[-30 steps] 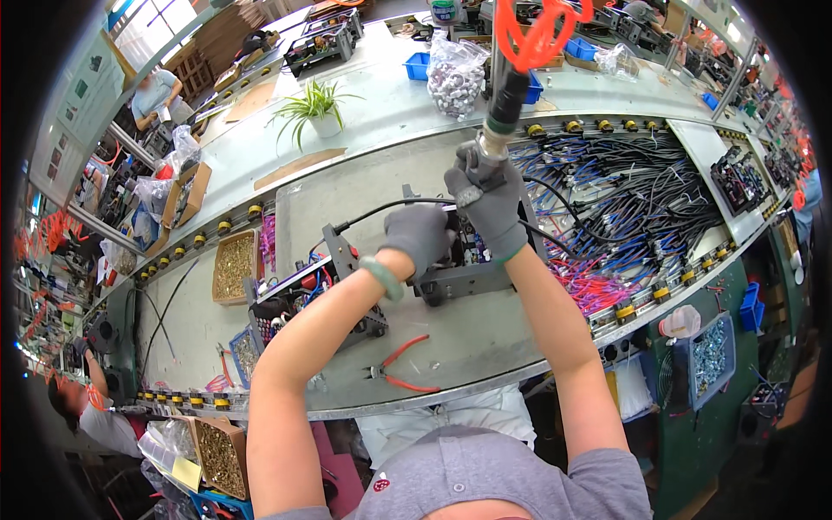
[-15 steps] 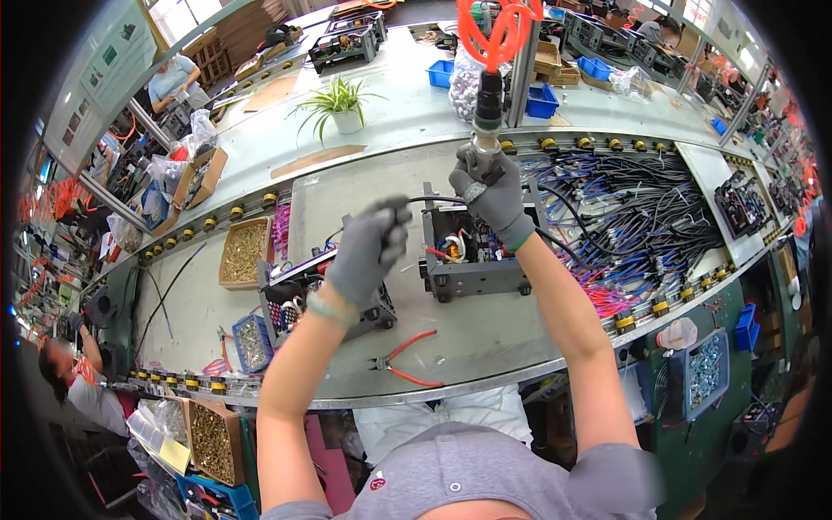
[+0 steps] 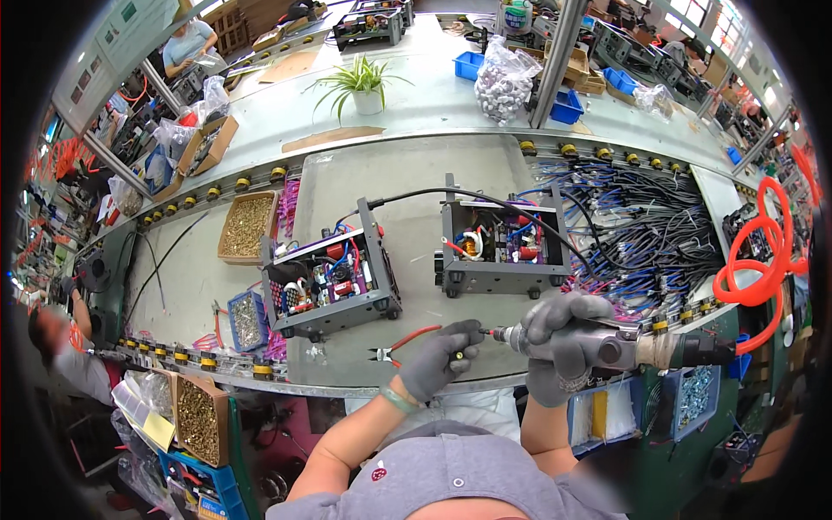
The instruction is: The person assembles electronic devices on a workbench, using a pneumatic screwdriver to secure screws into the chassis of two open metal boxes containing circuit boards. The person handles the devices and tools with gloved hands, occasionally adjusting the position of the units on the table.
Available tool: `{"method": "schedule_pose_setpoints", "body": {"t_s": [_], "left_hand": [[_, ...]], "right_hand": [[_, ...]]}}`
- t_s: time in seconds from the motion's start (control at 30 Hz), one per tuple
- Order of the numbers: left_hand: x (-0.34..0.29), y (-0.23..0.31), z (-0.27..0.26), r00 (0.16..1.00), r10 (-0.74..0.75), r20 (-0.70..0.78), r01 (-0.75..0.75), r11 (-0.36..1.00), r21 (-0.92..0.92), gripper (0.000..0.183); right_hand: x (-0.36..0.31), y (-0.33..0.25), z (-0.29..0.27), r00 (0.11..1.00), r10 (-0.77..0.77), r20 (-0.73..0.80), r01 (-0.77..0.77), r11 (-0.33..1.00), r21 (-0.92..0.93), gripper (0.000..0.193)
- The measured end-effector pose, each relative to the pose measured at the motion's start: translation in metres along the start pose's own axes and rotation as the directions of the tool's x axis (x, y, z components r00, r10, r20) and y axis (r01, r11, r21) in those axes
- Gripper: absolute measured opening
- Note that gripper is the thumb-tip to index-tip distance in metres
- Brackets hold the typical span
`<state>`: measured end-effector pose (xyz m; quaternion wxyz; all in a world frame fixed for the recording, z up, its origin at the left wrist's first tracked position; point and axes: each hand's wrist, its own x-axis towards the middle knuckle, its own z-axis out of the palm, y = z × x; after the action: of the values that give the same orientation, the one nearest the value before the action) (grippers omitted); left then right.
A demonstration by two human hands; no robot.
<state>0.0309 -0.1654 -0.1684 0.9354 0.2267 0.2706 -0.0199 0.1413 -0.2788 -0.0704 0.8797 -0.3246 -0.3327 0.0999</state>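
My right hand [image 3: 563, 334], in a grey glove, grips a silver pneumatic screwdriver [image 3: 620, 345] whose bit points left. A red-orange coiled hose [image 3: 763, 269] runs from its rear end. Gloved too, my left hand [image 3: 433, 362] is closed, its fingertips close to the bit; a small brass-coloured screw [image 3: 459, 354] shows at its fingers. Beyond the hands stand two open metal chassis with wired boards, the left chassis [image 3: 347, 312] and the right chassis [image 3: 503, 279]. A black cable [image 3: 425, 192] spans them. Red-handled cutters [image 3: 414, 337] lie beside my left hand.
A box of brass parts [image 3: 247, 259] and a blue bin of small parts [image 3: 235, 325] stand left. Bundled black and blue cables [image 3: 641, 217] cover the right side. Behind are a potted plant [image 3: 367, 101] and a bag of parts [image 3: 504, 82]. Rollers line the bench edges.
My right hand has brought the screwdriver down from above the right chassis to the front edge, turning it sideways. My left hand has come down and right, near the bit.
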Motion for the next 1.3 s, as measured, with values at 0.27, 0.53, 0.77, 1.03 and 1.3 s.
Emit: {"method": "schedule_pose_setpoints", "body": {"t_s": [0.27,0.53,0.77,1.03,1.3], "left_hand": [[-0.016,0.022,0.016,0.981,0.134,0.137,-0.182,0.875,0.448,0.031],[-0.026,0.023,0.003,0.983,0.146,0.112,-0.160,0.979,0.127,0.021],[-0.024,0.017,0.005,0.975,0.180,0.132,-0.193,0.977,0.093,0.032],[-0.008,0.009,0.003,0.936,0.179,0.302,-0.120,0.972,-0.203,0.031],[-0.017,0.020,0.025,0.742,0.655,0.140,-0.669,0.712,0.213,0.027]], "right_hand": [[-0.002,0.003,-0.002,0.999,0.038,-0.010,-0.037,0.993,0.111,0.054],[-0.004,0.009,0.010,0.999,0.000,-0.051,-0.005,0.995,-0.096,0.053],[-0.008,0.016,-0.001,0.997,0.075,0.036,-0.081,0.971,0.223,0.051],[0.016,0.027,-0.016,0.944,-0.076,0.321,-0.040,0.939,0.341,0.046],[0.003,0.005,0.029,0.945,0.036,-0.324,0.010,0.990,0.139,0.041]]}}
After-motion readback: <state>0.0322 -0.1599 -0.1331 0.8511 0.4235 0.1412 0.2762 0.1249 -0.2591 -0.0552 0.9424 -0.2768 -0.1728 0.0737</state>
